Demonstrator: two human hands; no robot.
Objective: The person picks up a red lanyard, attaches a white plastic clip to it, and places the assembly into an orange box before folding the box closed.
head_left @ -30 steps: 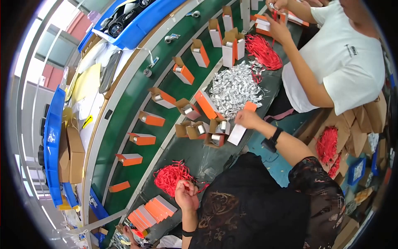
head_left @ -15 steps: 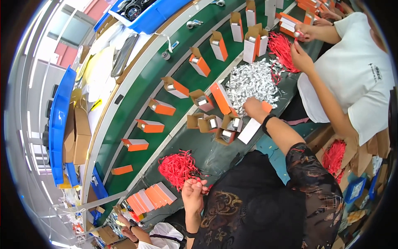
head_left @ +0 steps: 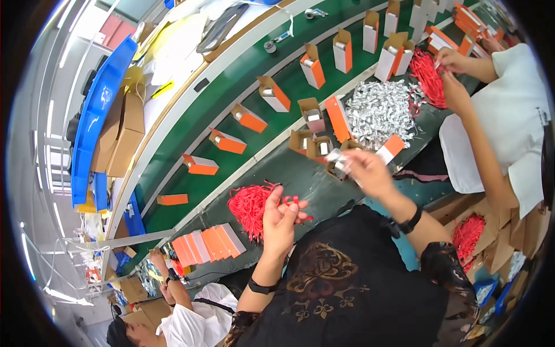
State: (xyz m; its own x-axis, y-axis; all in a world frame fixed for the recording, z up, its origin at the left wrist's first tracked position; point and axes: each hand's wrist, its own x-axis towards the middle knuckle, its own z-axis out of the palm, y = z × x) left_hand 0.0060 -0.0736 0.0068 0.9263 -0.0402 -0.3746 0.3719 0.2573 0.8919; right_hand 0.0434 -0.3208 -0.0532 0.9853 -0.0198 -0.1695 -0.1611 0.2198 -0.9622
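i have the left hand point(head_left: 282, 218) with its fingers curled round a thin, flat red strap point(head_left: 295, 200), just beside a tangled pile of red straps point(head_left: 245, 212). the right hand point(head_left: 373, 173) pinches a small, blurred silver-white piece point(head_left: 336, 159) by the open brown-flapped cardboard boxes point(head_left: 296, 139), near a heap of shiny silver-white pieces point(head_left: 380, 113).

Red cords point(head_left: 247, 213) cloth-like, boxes point(head_left: 314, 75) smooth cardbd., silver pcs. point(head_left: 378, 113) glossy.

Bright light, blurred right hand point(head_left: 371, 173)
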